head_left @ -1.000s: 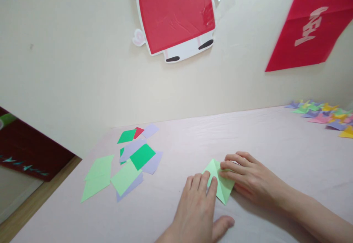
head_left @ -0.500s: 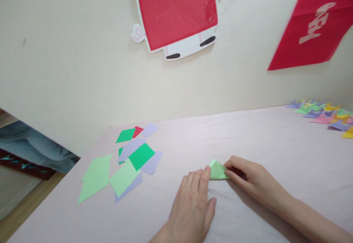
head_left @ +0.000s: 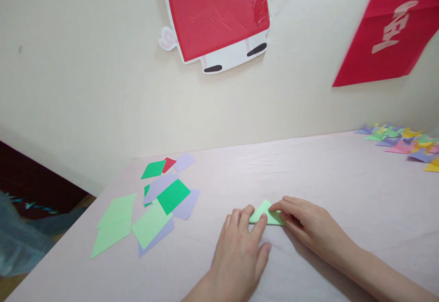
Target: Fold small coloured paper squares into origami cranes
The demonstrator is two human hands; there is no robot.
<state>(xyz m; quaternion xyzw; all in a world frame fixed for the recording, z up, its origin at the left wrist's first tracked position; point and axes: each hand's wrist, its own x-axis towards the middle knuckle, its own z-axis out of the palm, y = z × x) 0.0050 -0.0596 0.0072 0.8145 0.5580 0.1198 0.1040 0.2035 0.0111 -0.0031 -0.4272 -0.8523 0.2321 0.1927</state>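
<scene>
A light green sheet of paper [head_left: 263, 214], folded into a small triangle, lies on the cloth-covered table with its point away from me. My left hand [head_left: 240, 242] rests palm down at its left end, fingers apart, the index fingertip on the lower edge. From the other side, my right hand [head_left: 307, 222] has its fingers curled at the right corner. One of its fingertips presses on the triangle's face, and the thumb is low at the edge, partly hidden.
To the left lie loose paper pieces: light green [head_left: 116, 222], dark green [head_left: 173, 196], purple [head_left: 185, 161] and red [head_left: 168, 165]. Several folded colourful paper shapes [head_left: 399, 142] stand at the far right. Behind the table is a wall with a red poster [head_left: 387, 32].
The triangle now lies flatter and shows a smooth face. My right fingertip has moved left onto it, and my left fingers have spread wider. The view has shifted slightly.
</scene>
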